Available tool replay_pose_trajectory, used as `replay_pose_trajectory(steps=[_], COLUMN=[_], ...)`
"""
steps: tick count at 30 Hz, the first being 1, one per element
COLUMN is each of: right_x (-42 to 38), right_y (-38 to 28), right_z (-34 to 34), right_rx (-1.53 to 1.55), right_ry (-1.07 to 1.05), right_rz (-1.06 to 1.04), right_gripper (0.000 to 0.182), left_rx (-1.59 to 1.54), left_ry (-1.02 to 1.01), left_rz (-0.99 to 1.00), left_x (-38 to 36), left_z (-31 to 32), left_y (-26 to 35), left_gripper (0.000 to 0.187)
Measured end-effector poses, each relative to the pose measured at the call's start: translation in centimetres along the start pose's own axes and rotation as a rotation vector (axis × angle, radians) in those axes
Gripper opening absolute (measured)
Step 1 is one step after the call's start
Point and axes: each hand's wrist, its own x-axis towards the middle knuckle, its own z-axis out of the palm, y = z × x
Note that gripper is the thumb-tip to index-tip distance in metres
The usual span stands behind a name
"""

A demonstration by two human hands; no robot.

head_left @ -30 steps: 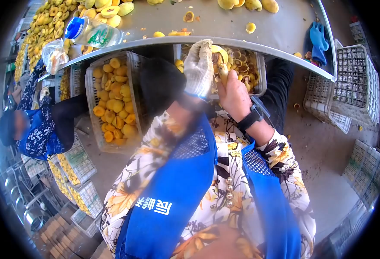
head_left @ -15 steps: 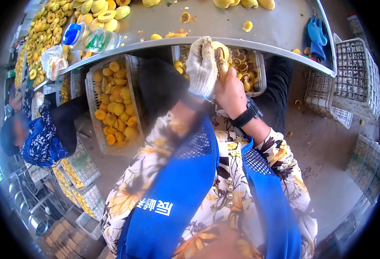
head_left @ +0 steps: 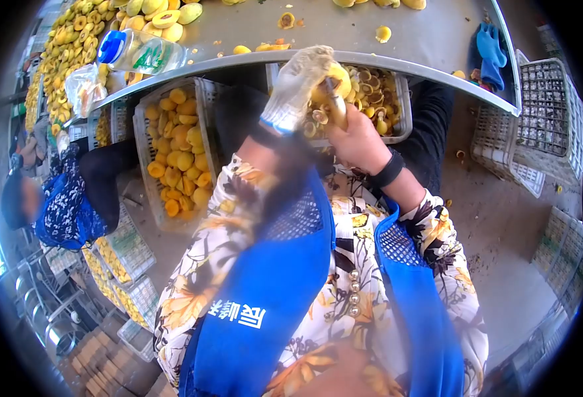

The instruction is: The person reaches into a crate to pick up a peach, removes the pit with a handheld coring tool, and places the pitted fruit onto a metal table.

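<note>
My left hand (head_left: 300,86), in a white knitted glove, is wrapped round a yellow fruit (head_left: 340,80) above the front edge of the metal table. My bare right hand (head_left: 358,140) is closed on a light-coloured tool handle (head_left: 338,112), whose upper end meets the fruit. Below both hands sits a white crate (head_left: 404,122) of cut fruit pieces and scraps. Another crate (head_left: 203,106), full of orange-yellow fruit halves, stands to the left.
On the metal table (head_left: 331,30) are a blue-capped bottle (head_left: 147,54), fruit halves and blue gloves (head_left: 491,56). Stacked crates (head_left: 548,119) stand at right. A co-worker (head_left: 70,205) sits at far left, near more crates.
My gloved left hand has turned and curled further round the fruit, moving slightly left. My right hand has shifted slightly down and right, still on the tool.
</note>
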Motion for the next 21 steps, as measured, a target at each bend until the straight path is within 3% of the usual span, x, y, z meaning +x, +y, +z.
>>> replay_pose_trajectory(steps=[1, 7, 11, 14, 16, 19, 20, 21], right_x=[0.2, -0.8, -1.0, -1.1, -1.1, -0.9, -0.7, -0.7], right_y=[-0.1, -2.3, -1.7, -2.0, -2.2, -1.5, -1.3, -1.5], right_z=[0.3, 1.1, 1.7, 1.4, 1.3, 1.4, 1.3, 0.9], right_rx=[0.071, 0.281, 0.406, 0.451, 0.458, 0.487, 0.5, 0.638], right_ry=[-0.013, -0.116, -0.127, -0.169, -0.19, -0.276, -0.311, -0.325], right_rz=[0.023, 0.16, 0.257, 0.289, 0.323, 0.384, 0.403, 0.442], right_gripper=[0.018, 0.008, 0.005, 0.005, 0.006, 0.007, 0.007, 0.007], left_rx=[-0.171, -0.07, 0.077, 0.015, 0.223, 0.299, 0.334, 0.183], left_ry=[0.015, 0.219, 0.264, 0.311, 0.169, -0.001, -0.002, 0.072], left_rz=[-0.017, -0.056, -0.132, -0.051, 0.128, -0.009, 0.027, -0.097], left_x=[-0.5, -1.1, -0.8, -0.2, 0.3, 1.4, 1.7, 1.1], left_z=[-0.2, -0.5, 0.1, 0.5, -0.4, -2.2, -2.5, -1.3], left_y=[0.1, -2.0, -1.7, -2.5, -3.6, -4.7, -5.1, -3.7], left_gripper=[0.024, 0.03, 0.026, 0.018, 0.019, 0.022, 0.024, 0.021])
